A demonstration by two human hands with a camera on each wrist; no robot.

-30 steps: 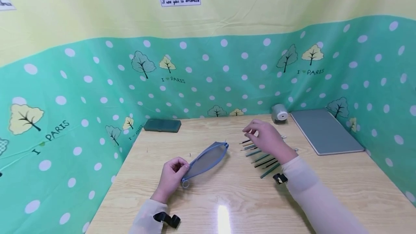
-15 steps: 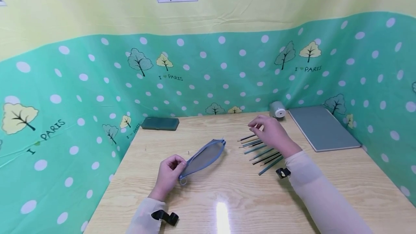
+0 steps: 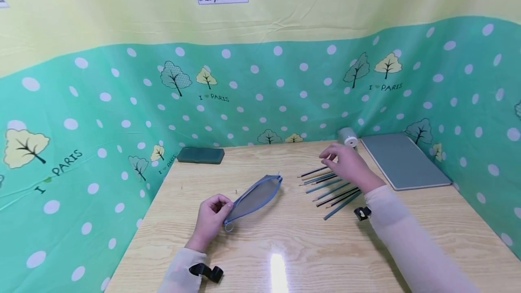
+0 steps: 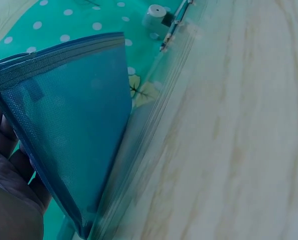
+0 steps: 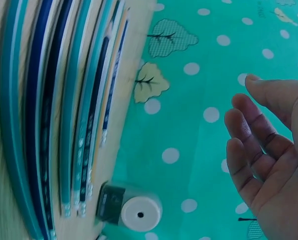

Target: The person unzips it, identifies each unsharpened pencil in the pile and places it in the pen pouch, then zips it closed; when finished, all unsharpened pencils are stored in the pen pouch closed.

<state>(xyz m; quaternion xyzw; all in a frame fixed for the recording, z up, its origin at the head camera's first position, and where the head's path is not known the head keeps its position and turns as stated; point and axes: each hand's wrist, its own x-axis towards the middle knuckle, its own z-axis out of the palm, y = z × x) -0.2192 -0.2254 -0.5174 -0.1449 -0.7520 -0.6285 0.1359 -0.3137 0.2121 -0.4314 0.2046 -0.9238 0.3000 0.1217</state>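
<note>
My left hand (image 3: 209, 219) pinches one end of a blue-edged mesh zip pouch (image 3: 256, 196), which tilts up from the table with its mouth gaping a little. In the left wrist view the see-through mesh pouch (image 4: 74, 120) fills the left side, and curled fingers lie behind its edge. Over the far ends of several pencils (image 3: 338, 208) hovers my right hand (image 3: 348, 164), fingers loosely bent. Nothing lies between thumb and fingers of the right hand (image 5: 271, 155) in the right wrist view. The pencils (image 5: 10, 125), teal, dark and one yellowish, lie side by side on the table.
Behind the pencils stands a grey pencil sharpener (image 3: 346, 135). A flat grey board (image 3: 407, 162) lies at the back right, and a dark green case (image 3: 201, 155) at the back left. Polka-dot cloth (image 3: 244, 89) walls the wooden table (image 3: 244, 257) in.
My right hand has drifted to the right above the pencils, uncovering more of them. The left hand keeps its hold on the pouch. The head view has shifted slightly.
</note>
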